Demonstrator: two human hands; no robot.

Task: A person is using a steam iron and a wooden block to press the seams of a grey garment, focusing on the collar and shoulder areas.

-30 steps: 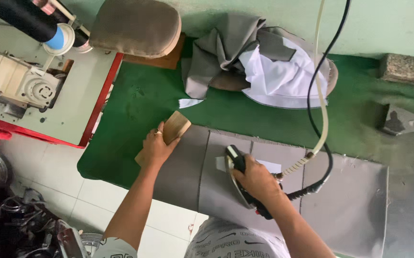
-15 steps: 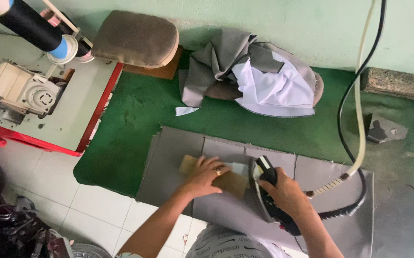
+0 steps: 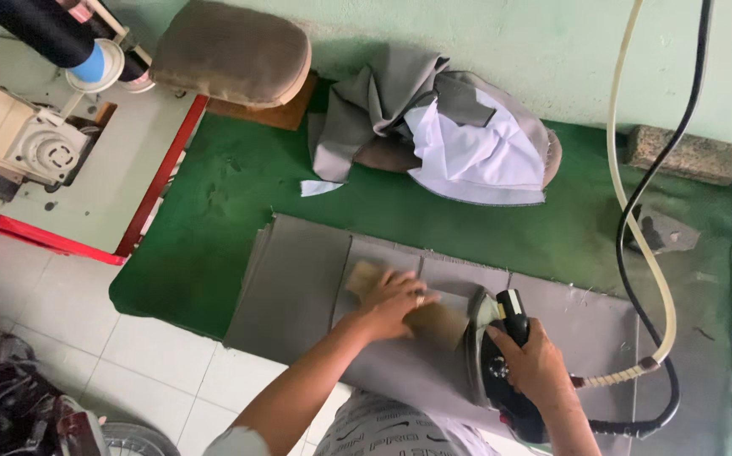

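Both hands sit low in the frame: our left hand [image 3: 395, 300] lies flat, fingers spread, pressing a tan wooden block [image 3: 416, 308] onto the grey fabric panel [image 3: 298, 283], while our right hand [image 3: 535, 367] is wrapped tight around the black handle of the steam iron [image 3: 488, 363]. Iron and block seem to touch, though the view is tight there. We judge the left fingertips could get scorched if the iron slides toward centre frame. The hose and cable [image 3: 644, 253] at right could snag. Around these, the green desk [image 3: 214, 203] carries a heap of grey and white cloth [image 3: 459, 135] at upper centre.
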